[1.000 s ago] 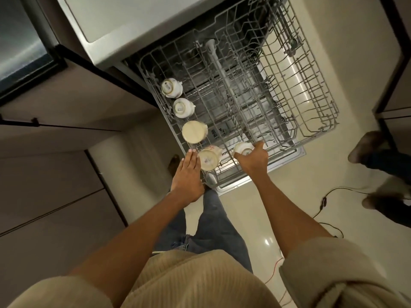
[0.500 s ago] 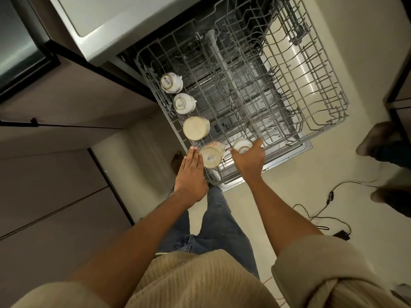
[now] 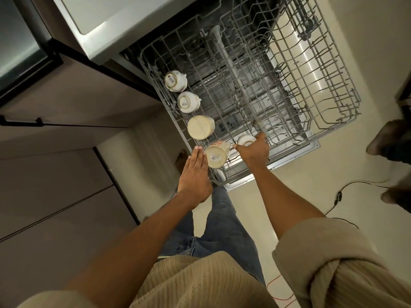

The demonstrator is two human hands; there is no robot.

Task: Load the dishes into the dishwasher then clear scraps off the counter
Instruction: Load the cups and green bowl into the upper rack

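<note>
Setting a cup (image 3: 245,140) into the pulled-out dishwasher rack (image 3: 315,101) with the right hand (image 3: 252,151) curled around it.

At the rack's 7 o'clock corner the left hand (image 3: 195,174) lies flat, fingers straight, beside an upturned mug (image 3: 216,155) with a label on its base. Three more upturned cups run toward 11 o'clock along the rack's left edge: a plain one (image 3: 200,130), then two printed ones (image 3: 188,102) (image 3: 174,81). Pale glossy floor (image 3: 289,192) fills the area from 3 to 6 o'clock, crossed by a black cable (image 3: 340,196); brown cabinet fronts (image 3: 55,196) stand at 9 o'clock, and a grey countertop (image 3: 106,16) sits at 12.
</note>
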